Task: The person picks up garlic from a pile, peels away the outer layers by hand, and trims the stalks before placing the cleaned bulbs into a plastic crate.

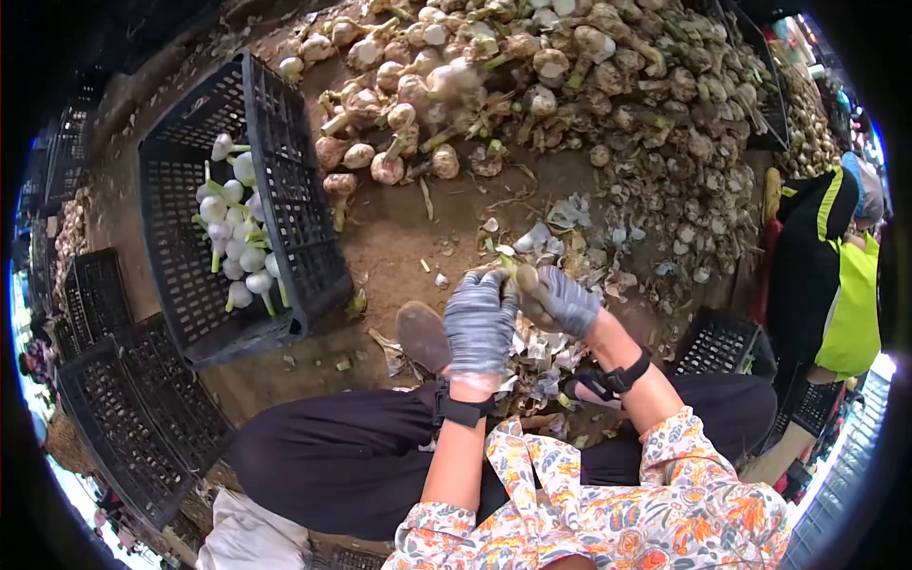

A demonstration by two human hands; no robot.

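Both my hands wear grey striped gloves and meet in front of me, low over the ground. My left hand (480,318) has its fingers curled around the near side of a garlic bulb (528,278) with a greenish stem. On the other side, my right hand (567,302) is closed on the same bulb, its fingers partly blurred. Beneath them lies a litter of white and purplish garlic skins (546,356). To the left, a black plastic crate (304,218) holds several clean white bulbs (233,223) with green stems.
A large heap of unpeeled garlic (570,76) spreads across the far side. Empty-looking black crates (123,408) stack at the left, and another crate (717,347) stands at the right. A person (836,275) in black and bright yellow is at the right edge.
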